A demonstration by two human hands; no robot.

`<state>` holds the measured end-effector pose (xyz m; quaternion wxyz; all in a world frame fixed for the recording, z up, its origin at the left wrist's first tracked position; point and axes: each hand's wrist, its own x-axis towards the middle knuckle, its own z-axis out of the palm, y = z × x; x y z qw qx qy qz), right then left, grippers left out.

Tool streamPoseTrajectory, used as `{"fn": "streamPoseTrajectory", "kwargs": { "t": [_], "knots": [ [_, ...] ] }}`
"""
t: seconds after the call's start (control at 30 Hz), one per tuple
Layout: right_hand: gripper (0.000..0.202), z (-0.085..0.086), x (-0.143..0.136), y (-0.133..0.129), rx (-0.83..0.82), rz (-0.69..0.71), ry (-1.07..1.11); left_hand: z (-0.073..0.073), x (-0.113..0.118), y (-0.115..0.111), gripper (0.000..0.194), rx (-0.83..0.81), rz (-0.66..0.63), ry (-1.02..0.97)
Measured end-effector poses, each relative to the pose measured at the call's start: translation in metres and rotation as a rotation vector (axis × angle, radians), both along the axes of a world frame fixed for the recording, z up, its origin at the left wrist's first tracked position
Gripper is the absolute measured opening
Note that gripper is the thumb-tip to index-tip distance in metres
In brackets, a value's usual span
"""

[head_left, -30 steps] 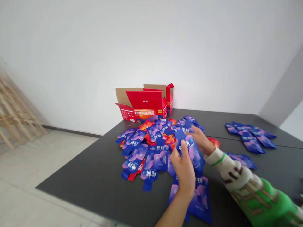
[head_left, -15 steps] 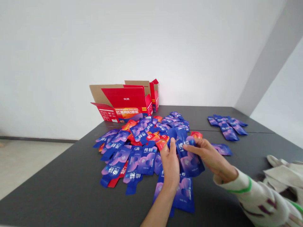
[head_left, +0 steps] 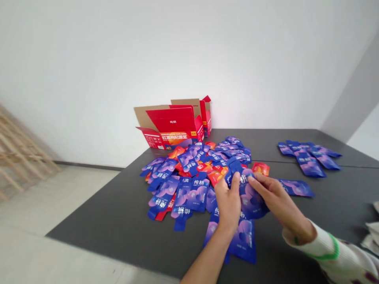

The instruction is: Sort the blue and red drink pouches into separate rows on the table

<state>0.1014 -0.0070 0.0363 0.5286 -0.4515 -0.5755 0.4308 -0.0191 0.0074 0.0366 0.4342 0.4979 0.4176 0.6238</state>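
Observation:
Blue-purple pouches are pinched between my two hands, above the near side of the pile. My left hand grips their left edge with the thumb on top. On the right edge, my right hand holds them between thumb and fingers. Below my hands, more blue pouches lie flat on the dark table. A mixed pile of blue and red pouches spreads to the left. How many pouches I hold is hard to tell.
Two open red cartons stand behind the pile. Several blue pouches lie at the right on the dark table. A pale cloth is at the right edge, wooden slats at the far left.
The view has turned left, so the scene sits further right and the wooden slats show. Both hands still hold the pouches, with little change in grip.

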Motion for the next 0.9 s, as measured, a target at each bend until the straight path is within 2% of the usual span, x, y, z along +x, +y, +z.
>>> {"fn": "streamPoseTrajectory", "kwargs": {
  "t": [0.17, 0.3, 0.43, 0.53, 0.73, 0.9],
  "knots": [
    [0.038, -0.012, -0.002, 0.0, 0.112, -0.154, 0.008, -0.002, 0.004, 0.0, 0.028, -0.061, -0.063, -0.14],
    [0.033, -0.015, -0.009, -0.001, 0.218, -0.192, 0.062, -0.002, 0.005, -0.003, 0.028, -0.059, -0.012, -0.086],
    [0.025, -0.011, -0.009, -0.001, 0.304, -0.199, -0.078, -0.001, 0.004, -0.006, 0.031, -0.05, 0.007, -0.052],
    [0.034, -0.007, -0.007, -0.003, 0.275, -0.171, -0.138, -0.001, 0.005, -0.008, 0.035, -0.015, -0.025, -0.026],
    [0.042, -0.004, -0.008, -0.007, 0.097, -0.093, 0.161, -0.005, 0.005, -0.006, 0.038, -0.049, -0.062, 0.019],
    [0.032, -0.01, -0.011, -0.012, 0.162, -0.11, 0.03, -0.005, 0.005, -0.003, 0.038, -0.136, -0.011, 0.015]
  ]
}}
